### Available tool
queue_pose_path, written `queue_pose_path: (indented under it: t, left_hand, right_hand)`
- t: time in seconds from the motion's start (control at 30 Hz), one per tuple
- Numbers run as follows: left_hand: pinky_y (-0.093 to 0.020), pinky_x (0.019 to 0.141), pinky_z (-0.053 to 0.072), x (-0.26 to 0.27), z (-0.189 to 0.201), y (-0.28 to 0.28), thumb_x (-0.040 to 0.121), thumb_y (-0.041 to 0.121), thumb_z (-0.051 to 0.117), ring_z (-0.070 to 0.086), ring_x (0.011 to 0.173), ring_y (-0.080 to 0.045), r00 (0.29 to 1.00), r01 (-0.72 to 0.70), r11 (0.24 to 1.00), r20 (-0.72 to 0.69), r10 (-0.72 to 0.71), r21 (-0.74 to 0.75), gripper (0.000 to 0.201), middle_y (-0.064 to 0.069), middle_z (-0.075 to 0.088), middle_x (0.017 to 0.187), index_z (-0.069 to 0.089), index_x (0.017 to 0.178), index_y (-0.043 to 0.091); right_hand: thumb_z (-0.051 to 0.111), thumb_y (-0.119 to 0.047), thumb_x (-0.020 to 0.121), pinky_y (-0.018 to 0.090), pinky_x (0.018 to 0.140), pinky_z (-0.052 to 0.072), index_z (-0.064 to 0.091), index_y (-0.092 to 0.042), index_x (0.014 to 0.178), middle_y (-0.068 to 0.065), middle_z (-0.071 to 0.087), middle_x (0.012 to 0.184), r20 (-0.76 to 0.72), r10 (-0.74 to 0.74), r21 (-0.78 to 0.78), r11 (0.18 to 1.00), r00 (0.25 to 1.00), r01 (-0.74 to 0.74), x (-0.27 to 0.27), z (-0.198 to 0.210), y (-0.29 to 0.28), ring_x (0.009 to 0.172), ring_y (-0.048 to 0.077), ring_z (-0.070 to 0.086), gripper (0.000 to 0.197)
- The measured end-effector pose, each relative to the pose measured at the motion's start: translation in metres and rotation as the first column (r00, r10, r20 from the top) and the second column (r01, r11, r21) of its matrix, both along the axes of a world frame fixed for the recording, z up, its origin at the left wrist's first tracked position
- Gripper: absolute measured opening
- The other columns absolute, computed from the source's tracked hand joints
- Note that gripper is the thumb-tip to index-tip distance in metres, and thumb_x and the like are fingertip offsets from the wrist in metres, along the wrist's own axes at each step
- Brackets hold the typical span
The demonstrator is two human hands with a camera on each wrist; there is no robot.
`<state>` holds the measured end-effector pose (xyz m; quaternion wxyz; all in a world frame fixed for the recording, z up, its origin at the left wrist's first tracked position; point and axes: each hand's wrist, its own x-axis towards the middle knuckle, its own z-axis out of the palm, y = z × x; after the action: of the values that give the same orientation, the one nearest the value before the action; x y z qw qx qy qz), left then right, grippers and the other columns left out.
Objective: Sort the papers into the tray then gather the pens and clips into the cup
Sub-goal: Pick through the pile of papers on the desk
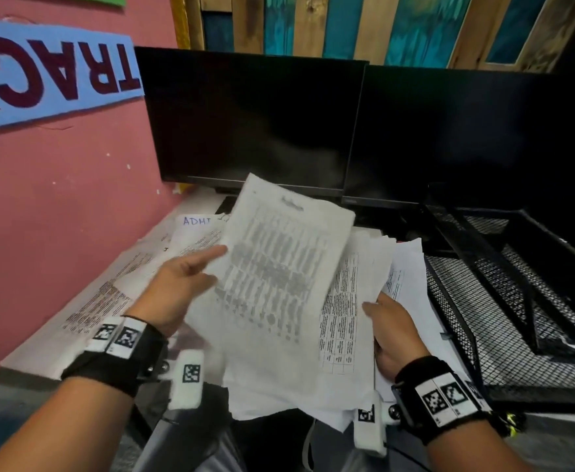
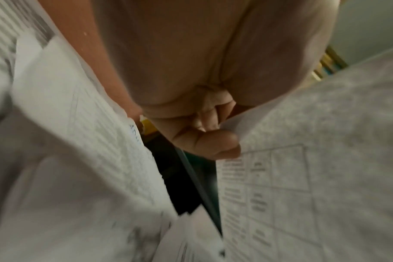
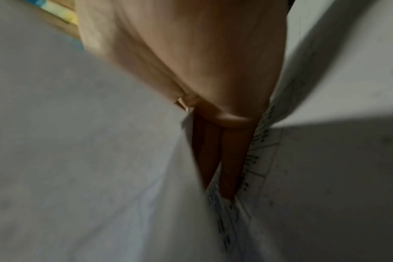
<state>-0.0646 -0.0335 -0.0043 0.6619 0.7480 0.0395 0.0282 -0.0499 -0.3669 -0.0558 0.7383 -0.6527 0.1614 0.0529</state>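
My left hand pinches the left edge of a blurred printed sheet, lifted and tilted above the pile. In the left wrist view the left hand has its thumb on that sheet. My right hand grips the right side of a stack of papers, thumb on top. The right wrist view shows the fingers slid between sheets. The black mesh tray stands just right of the stack. No pens, clips or cup are in view.
Two dark monitors stand close behind the papers. More printed sheets lie spread on the desk at the left, along a pink wall. The tray has upper mesh tiers at the back right.
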Motion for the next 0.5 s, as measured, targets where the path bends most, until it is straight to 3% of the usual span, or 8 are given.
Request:
queue_pose_path:
  t: [0.03,0.1,0.17,0.23,0.3,0.4,0.47,0.5]
  left_hand:
    - [-0.035,0.121,0.041,0.000,-0.005,-0.012,0.094,-0.011,0.061,0.056,0.127,0.008,0.999,0.034,0.998,-0.028,-0.033,0.048,0.063,0.012,0.061,0.150,0.075,0.121,0.043]
    - [-0.012,0.093,0.054,0.002,-0.018,-0.036,0.094,-0.011,0.061,0.062,0.094,0.016,0.993,0.094,0.992,-0.079,-0.087,0.088,0.062,0.011,0.064,0.146,0.075,0.122,0.043]
    - [-0.006,0.075,0.053,0.003,-0.028,-0.054,0.095,-0.012,0.058,0.067,0.085,0.017,0.987,0.125,0.990,-0.112,-0.117,0.069,0.058,0.011,0.065,0.138,0.073,0.131,0.031]
    - [-0.019,0.094,0.056,0.004,-0.034,-0.067,0.096,-0.011,0.061,0.070,0.107,0.010,0.975,0.180,0.980,-0.148,-0.167,0.083,0.058,0.007,0.062,0.142,0.071,0.134,0.032]
    - [-0.040,0.109,0.055,0.004,-0.034,-0.073,0.096,-0.007,0.066,0.072,0.118,-0.011,0.961,0.242,0.961,-0.170,-0.218,0.132,0.060,0.005,0.067,0.141,0.065,0.132,0.040]
    - [-0.037,0.093,0.063,0.010,-0.035,-0.068,0.094,-0.003,0.072,0.078,0.104,-0.011,0.967,0.193,0.979,-0.181,-0.178,0.067,0.072,0.018,0.079,0.113,0.049,0.148,0.039]
    - [-0.027,0.079,0.063,0.010,-0.031,-0.063,0.094,0.002,0.075,0.078,0.100,-0.006,0.978,0.134,0.990,-0.168,-0.125,0.044,0.079,0.021,0.077,0.110,0.040,0.156,0.035]
    - [-0.029,0.083,0.062,0.009,-0.029,-0.061,0.094,0.006,0.076,0.077,0.101,-0.007,0.983,0.113,0.992,-0.153,-0.105,0.047,0.077,0.017,0.077,0.113,0.041,0.157,0.033]
  right_hand:
    - [0.047,-0.009,0.109,0.039,0.079,0.063,0.071,-0.006,0.117,0.008,0.082,0.091,0.007,0.007,0.028,1.000,1.000,-0.008,0.000,0.000,-0.002,0.081,0.024,0.078,0.026]
    - [0.050,-0.028,0.111,0.022,0.058,0.056,0.071,-0.012,0.110,-0.003,0.077,0.067,0.016,0.050,0.041,0.998,0.999,-0.051,-0.005,0.004,-0.004,0.058,0.007,0.073,0.027]
    - [0.059,-0.035,0.107,0.033,0.077,0.064,0.070,-0.018,0.124,-0.003,0.083,0.092,0.027,0.135,0.019,0.991,0.991,-0.135,-0.005,0.005,-0.005,0.083,0.011,0.080,0.027]
    - [0.069,-0.017,0.102,0.053,0.105,0.056,0.068,-0.018,0.131,0.002,0.080,0.120,0.063,0.161,-0.035,0.987,0.985,-0.159,-0.007,0.001,-0.005,0.112,0.024,0.077,0.030]
    - [0.063,0.005,0.098,0.057,0.108,0.053,0.070,-0.015,0.128,0.005,0.079,0.122,0.100,0.135,-0.099,0.987,0.986,-0.125,-0.007,-0.004,-0.009,0.114,0.028,0.075,0.037]
    - [0.050,0.014,0.099,0.058,0.106,0.054,0.070,-0.014,0.127,0.006,0.079,0.121,0.123,0.118,-0.104,0.989,0.985,-0.105,-0.009,0.003,-0.013,0.113,0.030,0.076,0.045]
    - [0.048,0.013,0.101,0.057,0.106,0.054,0.068,-0.012,0.130,0.009,0.078,0.124,0.140,0.136,-0.033,0.991,0.981,-0.133,-0.009,0.010,-0.013,0.115,0.032,0.075,0.044]
    - [0.048,0.013,0.102,0.058,0.106,0.054,0.068,-0.010,0.130,0.011,0.077,0.125,0.151,0.150,0.006,0.988,0.977,-0.152,-0.009,0.012,-0.011,0.115,0.033,0.074,0.042]
